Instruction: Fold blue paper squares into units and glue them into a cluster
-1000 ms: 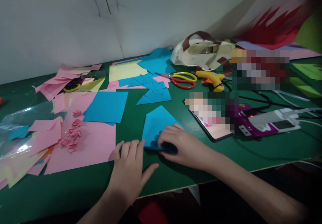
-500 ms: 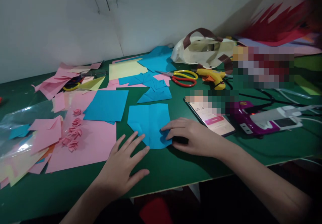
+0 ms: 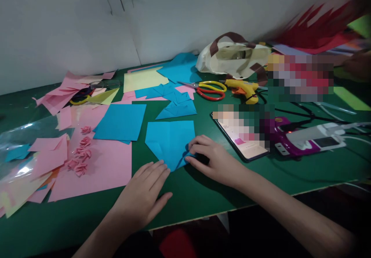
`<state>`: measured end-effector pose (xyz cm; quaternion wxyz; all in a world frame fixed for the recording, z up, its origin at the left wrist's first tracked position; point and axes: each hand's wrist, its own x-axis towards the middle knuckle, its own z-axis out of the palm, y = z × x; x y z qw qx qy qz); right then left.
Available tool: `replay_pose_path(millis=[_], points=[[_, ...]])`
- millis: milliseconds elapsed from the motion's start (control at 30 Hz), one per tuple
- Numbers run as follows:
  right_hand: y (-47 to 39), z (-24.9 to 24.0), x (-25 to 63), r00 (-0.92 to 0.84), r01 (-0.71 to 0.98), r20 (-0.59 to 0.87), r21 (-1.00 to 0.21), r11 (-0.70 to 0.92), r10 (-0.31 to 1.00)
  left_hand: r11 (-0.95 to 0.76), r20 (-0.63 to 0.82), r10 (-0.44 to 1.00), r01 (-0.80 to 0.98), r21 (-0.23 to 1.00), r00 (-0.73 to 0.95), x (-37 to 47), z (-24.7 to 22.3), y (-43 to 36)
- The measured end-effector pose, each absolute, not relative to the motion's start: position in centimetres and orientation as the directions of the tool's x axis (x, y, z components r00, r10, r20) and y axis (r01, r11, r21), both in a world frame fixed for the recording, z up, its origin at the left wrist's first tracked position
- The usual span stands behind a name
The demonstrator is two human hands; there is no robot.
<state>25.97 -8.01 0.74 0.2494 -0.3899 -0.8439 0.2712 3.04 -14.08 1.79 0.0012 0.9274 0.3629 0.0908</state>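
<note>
A blue sheet of paper (image 3: 169, 142) lies before me on the green table, with a crease down its middle and its near left corner folded in. My left hand (image 3: 145, 194) rests palm down, fingers stretched out together, fingertips on the paper's near left edge. At the near right corner, my right hand (image 3: 208, 157) has curled fingers and thumb on the paper, turning that corner inward. The sheet's near end now tapers toward a point. Beyond it lie folded blue paper pieces (image 3: 176, 105), and a stack of blue squares (image 3: 121, 121) is to the left.
Pink paper roses (image 3: 84, 153) sit on a pink sheet (image 3: 113, 165) at left, beside a clear plastic bag (image 3: 26, 134). Scissors (image 3: 211, 90), a yellow glue gun (image 3: 246, 90) and a cloth bag (image 3: 232, 57) lie behind. A phone (image 3: 252, 150) and purple power strip (image 3: 301, 150) are at right.
The near right corner of the blue sheet has been folded further inward by my right hand. My left hand's fingers have come closer together and slid slightly down the paper's left edge.
</note>
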Motion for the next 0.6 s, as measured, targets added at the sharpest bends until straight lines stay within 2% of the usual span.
replay_pose_path(millis=[233, 600], points=[[-8.44, 0.88, 25.13, -0.488, 0.555, 0.197, -0.681, 0.477, 0.85, -0.728, 0.182, 0.669, 0.685, -0.033, 0.72, 3.47, 1.79, -14.21], [-8.29, 1.16, 25.52, -0.53, 0.552, 0.152, -0.684, 0.476, 0.834, -0.72, 0.191, 0.666, 0.688, -0.089, 0.721, 3.29, 1.61, -14.37]])
